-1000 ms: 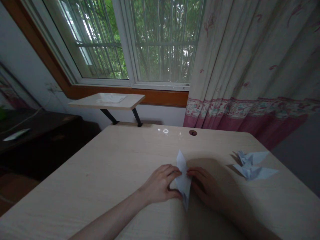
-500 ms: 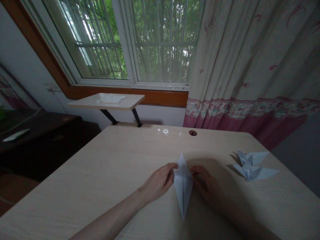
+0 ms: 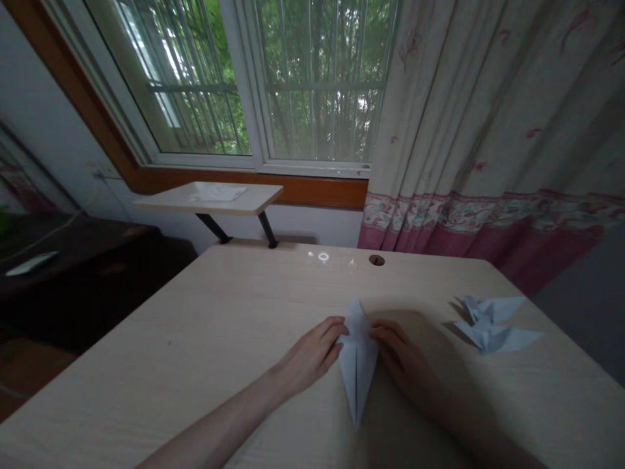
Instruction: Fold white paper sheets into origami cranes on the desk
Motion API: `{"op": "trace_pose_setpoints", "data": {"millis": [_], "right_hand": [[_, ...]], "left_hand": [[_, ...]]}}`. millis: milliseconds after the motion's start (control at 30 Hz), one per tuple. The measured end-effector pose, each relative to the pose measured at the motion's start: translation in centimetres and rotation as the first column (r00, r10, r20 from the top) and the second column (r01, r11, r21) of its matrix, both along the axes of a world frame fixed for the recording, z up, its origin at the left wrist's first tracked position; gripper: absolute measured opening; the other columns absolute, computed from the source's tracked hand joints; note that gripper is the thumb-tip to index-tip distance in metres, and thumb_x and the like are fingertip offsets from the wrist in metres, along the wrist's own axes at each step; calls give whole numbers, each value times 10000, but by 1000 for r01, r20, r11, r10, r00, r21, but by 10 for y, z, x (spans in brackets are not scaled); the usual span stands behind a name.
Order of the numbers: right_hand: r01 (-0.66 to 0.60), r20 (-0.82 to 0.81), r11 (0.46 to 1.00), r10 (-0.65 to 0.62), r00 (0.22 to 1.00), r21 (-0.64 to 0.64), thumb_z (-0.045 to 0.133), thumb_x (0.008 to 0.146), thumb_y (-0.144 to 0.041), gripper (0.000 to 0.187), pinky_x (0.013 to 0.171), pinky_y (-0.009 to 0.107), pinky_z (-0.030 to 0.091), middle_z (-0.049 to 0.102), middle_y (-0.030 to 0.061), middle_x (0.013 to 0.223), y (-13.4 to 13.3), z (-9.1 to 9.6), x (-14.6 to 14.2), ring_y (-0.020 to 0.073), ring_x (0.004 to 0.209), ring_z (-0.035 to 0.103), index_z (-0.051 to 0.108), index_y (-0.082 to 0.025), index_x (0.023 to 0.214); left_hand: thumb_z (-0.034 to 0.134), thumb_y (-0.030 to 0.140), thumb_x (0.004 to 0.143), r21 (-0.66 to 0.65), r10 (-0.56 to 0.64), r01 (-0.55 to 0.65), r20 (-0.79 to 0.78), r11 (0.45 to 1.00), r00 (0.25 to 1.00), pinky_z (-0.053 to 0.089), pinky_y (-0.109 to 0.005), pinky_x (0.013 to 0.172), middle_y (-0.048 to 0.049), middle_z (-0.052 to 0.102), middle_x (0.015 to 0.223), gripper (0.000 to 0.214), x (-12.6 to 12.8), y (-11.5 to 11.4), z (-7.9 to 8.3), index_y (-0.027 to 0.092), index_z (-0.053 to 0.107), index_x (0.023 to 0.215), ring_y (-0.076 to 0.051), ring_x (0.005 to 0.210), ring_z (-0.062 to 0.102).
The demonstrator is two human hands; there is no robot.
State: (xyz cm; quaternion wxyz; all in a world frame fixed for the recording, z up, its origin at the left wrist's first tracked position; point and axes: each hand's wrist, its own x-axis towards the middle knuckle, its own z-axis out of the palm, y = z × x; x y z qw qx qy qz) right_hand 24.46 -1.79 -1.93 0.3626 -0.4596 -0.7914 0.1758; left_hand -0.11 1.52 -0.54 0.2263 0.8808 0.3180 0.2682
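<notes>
A folded white paper diamond (image 3: 359, 365), long and narrow with a slit down its lower half, lies on the desk between my hands. The fingers of my left hand (image 3: 312, 352) are closed on its left edge, a little above the middle. On the opposite edge my right hand (image 3: 403, 355) grips the paper with its fingertips, its thumb mostly hidden in shadow. To the right, apart from my hands, two folded paper cranes (image 3: 495, 335) lie close together with wings spread.
The light wooden desk (image 3: 219, 339) has a round cable hole (image 3: 376, 260) at its back edge. A small raised shelf (image 3: 254, 202) at the back left carries white paper sheets (image 3: 217, 191). Behind are a barred window and a floral curtain (image 3: 449, 130).
My left fingers have shifted slightly onto the paper's upper face at its left edge. The diamond's tips have moved a few pixels; the cranes stay put.
</notes>
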Motion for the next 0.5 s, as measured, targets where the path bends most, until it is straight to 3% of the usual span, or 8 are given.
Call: {"op": "trace_pose_setpoints", "data": {"millis": [300, 500], "right_hand": [[11, 75, 999, -14, 997, 41, 442, 908, -107, 273, 995, 409, 513, 604, 98, 1242, 0, -3, -1, 221, 1160, 590, 636, -225, 1058], [-15, 157, 998, 5, 988, 65, 449, 926, -117, 283, 983, 423, 524, 620, 109, 1254, -1, -4, 0, 233, 1165, 593, 654, -219, 1095]], "left_hand": [[557, 168, 943, 97, 42, -39, -30, 994, 999, 420, -431, 1101, -108, 424, 1422, 256, -2, 0, -4, 223, 556, 1193, -256, 1331, 428], [581, 210, 942, 114, 35, -31, -34, 993, 999, 466, -425, 1044, -116, 482, 1361, 246, -2, -1, -4, 209, 574, 1188, -252, 1252, 490]]}}
